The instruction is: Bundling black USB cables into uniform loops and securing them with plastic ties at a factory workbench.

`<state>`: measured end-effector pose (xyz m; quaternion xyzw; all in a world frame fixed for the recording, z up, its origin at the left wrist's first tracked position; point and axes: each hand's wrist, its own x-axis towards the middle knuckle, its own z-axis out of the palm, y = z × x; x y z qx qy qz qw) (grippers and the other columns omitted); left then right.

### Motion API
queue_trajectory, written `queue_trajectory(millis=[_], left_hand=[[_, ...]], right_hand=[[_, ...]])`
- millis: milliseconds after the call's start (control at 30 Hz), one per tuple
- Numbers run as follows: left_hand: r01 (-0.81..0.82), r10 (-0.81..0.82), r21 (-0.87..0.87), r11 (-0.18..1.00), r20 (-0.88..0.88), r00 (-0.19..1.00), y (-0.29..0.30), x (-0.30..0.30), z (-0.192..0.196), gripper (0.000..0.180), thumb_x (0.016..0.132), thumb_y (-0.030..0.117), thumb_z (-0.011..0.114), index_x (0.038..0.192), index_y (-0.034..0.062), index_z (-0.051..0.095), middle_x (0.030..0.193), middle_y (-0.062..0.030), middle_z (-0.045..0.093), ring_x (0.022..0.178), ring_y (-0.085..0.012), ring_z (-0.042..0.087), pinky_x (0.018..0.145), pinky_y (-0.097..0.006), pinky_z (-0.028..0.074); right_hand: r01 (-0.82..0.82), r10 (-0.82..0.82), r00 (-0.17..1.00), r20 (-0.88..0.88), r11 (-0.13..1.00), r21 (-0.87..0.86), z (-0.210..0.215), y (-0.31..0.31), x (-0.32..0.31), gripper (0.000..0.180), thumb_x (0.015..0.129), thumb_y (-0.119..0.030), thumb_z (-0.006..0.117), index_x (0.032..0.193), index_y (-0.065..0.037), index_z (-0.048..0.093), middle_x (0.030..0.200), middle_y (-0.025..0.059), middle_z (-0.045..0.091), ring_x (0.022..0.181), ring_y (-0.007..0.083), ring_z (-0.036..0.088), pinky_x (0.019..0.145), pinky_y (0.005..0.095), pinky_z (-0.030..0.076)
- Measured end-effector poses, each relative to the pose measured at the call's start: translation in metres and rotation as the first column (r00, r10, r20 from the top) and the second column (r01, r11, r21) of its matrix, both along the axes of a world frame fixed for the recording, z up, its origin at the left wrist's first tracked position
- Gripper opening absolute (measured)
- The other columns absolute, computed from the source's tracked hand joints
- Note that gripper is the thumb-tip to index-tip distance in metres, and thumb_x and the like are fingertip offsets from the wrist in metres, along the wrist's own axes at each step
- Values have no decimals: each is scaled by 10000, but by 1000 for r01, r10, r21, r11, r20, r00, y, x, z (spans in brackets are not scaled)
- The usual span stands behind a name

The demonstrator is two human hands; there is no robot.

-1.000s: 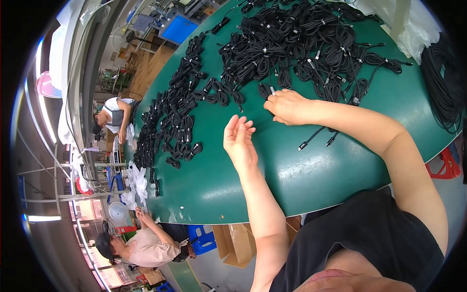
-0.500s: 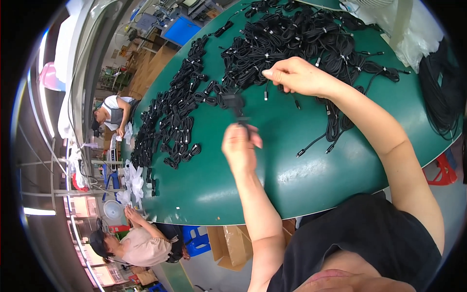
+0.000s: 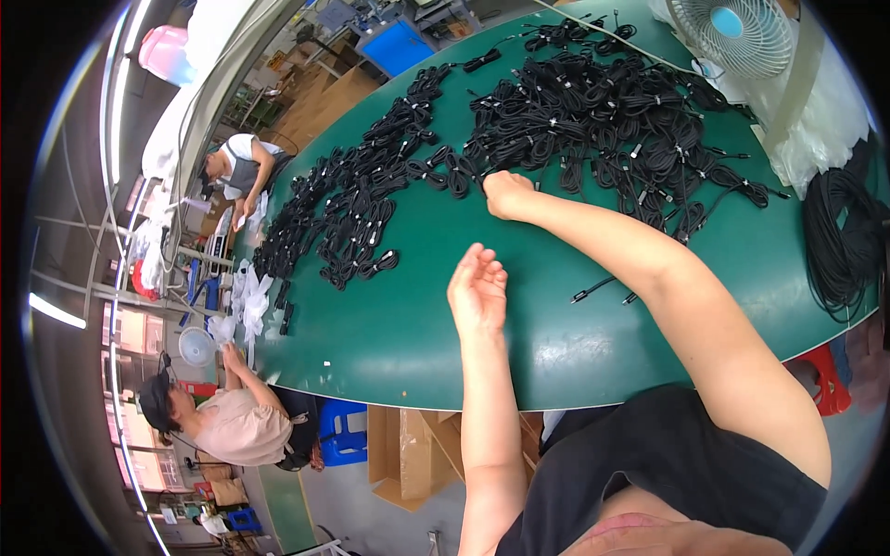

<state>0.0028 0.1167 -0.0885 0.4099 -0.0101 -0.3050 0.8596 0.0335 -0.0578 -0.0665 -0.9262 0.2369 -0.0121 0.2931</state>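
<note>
Cable bundles (image 3: 457,174) lie by the right hand (image 3: 509,195), its grip I cannot tell; left hand (image 3: 479,292) loosely spread.

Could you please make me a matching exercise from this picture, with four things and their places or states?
1. left hand
2. right hand
3. large coil of black cable
4. blue plastic stool

A. left of the open brown cardboard box
B. open, palm showing
C. beside small tied black cable bundles
D. at the picture's far right

Pairs: 1-B; 2-C; 3-D; 4-A
</note>
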Motion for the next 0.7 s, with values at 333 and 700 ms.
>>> queue_trajectory(millis=[333, 700], left_hand=[[179, -196, -169, 969, -89, 977, -4, -49, -11, 291, 890, 266, 531, 1042, 18, 529, 891, -89, 575, 683, -143, 498, 550, -249, 408], [165, -128, -254, 953, 155, 980, 3, -78, 11, 257, 918, 230, 482, 1086, 36, 498, 870, -83, 592, 616, -105, 521, 465, -214, 390]], right_hand=[[-465, 306, 843, 442, 827, 316, 17, 7, -153, 173, 765, -109, 563, 879, 0, 633, 730, 121, 638, 648, 189, 620, 591, 315, 476], [-410, 463, 679, 570, 883, -229, 39, 25, -205, 76, 722, -50, 628, 768, -10, 582, 660, 95, 532, 561, 264, 552, 496, 350, 444]])
